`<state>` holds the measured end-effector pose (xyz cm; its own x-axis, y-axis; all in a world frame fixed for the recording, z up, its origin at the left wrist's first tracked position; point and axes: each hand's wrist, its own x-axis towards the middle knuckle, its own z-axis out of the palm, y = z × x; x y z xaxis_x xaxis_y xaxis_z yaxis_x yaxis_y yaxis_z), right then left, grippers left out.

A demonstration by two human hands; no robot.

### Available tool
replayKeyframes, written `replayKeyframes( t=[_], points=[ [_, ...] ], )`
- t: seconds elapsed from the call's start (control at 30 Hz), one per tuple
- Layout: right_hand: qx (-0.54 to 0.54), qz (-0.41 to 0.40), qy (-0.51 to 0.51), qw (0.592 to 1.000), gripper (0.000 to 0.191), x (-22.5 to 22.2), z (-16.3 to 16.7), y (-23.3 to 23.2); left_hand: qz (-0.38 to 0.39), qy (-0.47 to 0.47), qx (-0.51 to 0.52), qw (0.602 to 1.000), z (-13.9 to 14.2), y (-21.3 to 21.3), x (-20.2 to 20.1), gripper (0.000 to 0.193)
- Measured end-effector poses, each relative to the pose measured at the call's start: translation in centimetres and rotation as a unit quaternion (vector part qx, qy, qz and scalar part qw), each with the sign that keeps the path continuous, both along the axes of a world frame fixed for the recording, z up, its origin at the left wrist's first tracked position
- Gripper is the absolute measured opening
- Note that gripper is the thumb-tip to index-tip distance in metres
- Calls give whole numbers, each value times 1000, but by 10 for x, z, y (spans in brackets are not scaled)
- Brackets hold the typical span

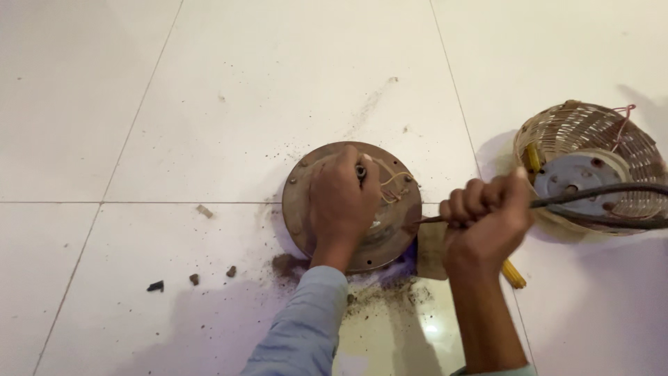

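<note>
Left hand (342,198) pressing down on round rusty metal motor disc (306,209), right hand (487,216) clenched around black cable (598,191); risk of thin yellow wires (396,179) snapping under hard pull.

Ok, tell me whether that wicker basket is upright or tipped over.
Tipped. The wicker basket lies on its side on the tiled floor, mouth facing the camera, with a grey round plate inside it.

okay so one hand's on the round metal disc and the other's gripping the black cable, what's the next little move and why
Probably keep the left hand pressing the rusty disc down while the right hand pulls the black cable outward: the cable runs taut from the disc's edge, and the disc lies loose on the tile floor.
</note>
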<state>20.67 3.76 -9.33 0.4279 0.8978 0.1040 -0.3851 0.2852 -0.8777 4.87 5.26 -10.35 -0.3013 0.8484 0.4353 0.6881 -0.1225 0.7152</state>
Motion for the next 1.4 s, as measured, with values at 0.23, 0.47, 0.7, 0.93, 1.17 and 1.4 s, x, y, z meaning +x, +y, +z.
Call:
replayKeyframes(
  t=[0.23,0.47,0.7,0.93,1.17,1.4],
  points=[
    [12,46,81,996,47,0,-2,-2,-8,13,20,1000,-1,1,-2,27],
    [12,50,55,997,45,-2,2,-4,-4,-5,29,1000,-4,1,-1,27],
    [7,64,94,993,48,2,0,-3,-5,7,3,1000,-2,0,-1,31],
    [-11,34,73,997,49,4,-6,0,-5,7,47,999,-2,-2,-2,26],
    [9,55,98,994,45,-2,-6,-5,-2,10,31,999,-3,-1,-1,28],
    [-174,-14,28,984,38,56,-5,13,-2,13,33,999,-2,0,-1,30]
  ],
)
